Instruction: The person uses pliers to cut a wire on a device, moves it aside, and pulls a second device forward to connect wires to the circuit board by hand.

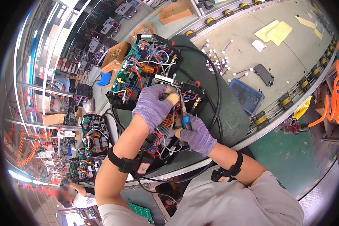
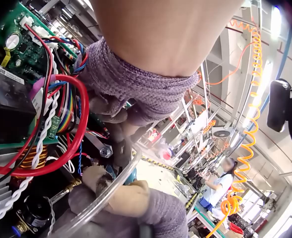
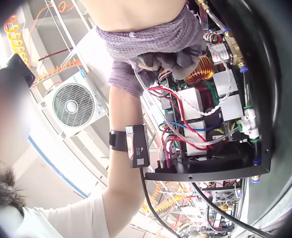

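Observation:
In the head view, my gloved left hand (image 1: 152, 105) has its thumb and fingertips bent together at a metal bracket (image 1: 165, 79) on an open electronics unit (image 1: 133, 73); what lies between the tips is hidden. Lower right, my gloved right hand (image 1: 197, 136) grips a blue-handled tool (image 1: 186, 122), its metal end pointing up beside the left fingertips. Both hands meet near a bolt (image 2: 105, 151) in the left wrist view, where a clear tube (image 2: 109, 193) crosses in front of the right fingers. The right wrist view shows the tube looping from the gloves to a white fitting (image 3: 249, 124).
A black cable (image 1: 217, 81) curves over the green mat (image 1: 233, 124). To the right are a blue tray (image 1: 246, 96), small white-ended connectors (image 1: 218, 62), a black part (image 1: 264, 74) and yellow papers (image 1: 278, 32). Cardboard boxes (image 1: 115, 56) stand behind the unit; other units (image 1: 96, 137) are at left.

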{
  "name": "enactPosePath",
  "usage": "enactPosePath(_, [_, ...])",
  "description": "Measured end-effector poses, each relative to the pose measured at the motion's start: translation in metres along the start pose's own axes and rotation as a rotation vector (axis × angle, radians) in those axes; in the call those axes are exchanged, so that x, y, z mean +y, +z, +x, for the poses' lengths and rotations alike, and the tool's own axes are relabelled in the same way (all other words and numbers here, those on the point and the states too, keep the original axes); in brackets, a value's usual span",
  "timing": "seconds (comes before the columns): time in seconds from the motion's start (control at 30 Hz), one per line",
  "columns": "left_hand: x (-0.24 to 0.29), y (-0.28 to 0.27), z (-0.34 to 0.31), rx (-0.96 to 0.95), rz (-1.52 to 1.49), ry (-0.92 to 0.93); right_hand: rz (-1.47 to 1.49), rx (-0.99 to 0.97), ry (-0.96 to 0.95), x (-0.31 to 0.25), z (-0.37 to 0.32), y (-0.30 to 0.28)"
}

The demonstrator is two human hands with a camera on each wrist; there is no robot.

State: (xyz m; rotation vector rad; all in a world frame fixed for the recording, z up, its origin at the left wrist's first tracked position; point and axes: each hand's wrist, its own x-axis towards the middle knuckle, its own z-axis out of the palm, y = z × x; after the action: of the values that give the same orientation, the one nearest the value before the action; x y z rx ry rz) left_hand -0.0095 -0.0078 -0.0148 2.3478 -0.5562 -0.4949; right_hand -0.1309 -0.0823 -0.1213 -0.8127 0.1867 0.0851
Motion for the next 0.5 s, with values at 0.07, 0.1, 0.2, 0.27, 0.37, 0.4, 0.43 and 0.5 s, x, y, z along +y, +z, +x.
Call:
enactPosePath(0.07, [0.001, -0.004, 0.001, -0.013, 0.069, 0.027, -0.071, 0.028, -0.041, 0.008, 0.005, -0.004])
enactPosePath(0.1, [0.003, -0.005, 0.001, -0.021, 0.104, 0.042, -0.085, 0.022, -0.035, 0.007, 0.005, -0.005])
enactPosePath(0.2, [0.025, -0.003, -0.012, 0.127, 0.333, 0.102, -0.107, 0.018, -0.041, 0.006, 0.004, -0.007])
enactPosePath(0.27, [0.032, -0.001, -0.012, 0.382, 0.637, 0.478, -0.105, 0.022, -0.075, 0.008, 0.005, -0.007])
enactPosePath(0.37, [0.037, -0.005, -0.007, 0.444, 0.831, 0.761, -0.103, -0.002, -0.047, 0.012, 0.008, -0.009])
enactPosePath(0.4, [0.033, -0.009, -0.003, 0.388, 0.861, 0.782, -0.104, -0.007, -0.046, 0.013, 0.008, -0.009])
enactPosePath(0.43, [0.031, -0.012, 0.0, 0.33, 0.89, 0.804, -0.104, -0.01, -0.047, 0.013, 0.008, -0.01])
enactPosePath(0.5, [0.032, -0.014, 0.004, 0.266, 0.864, 0.83, -0.089, -0.017, -0.043, 0.012, 0.007, -0.01])
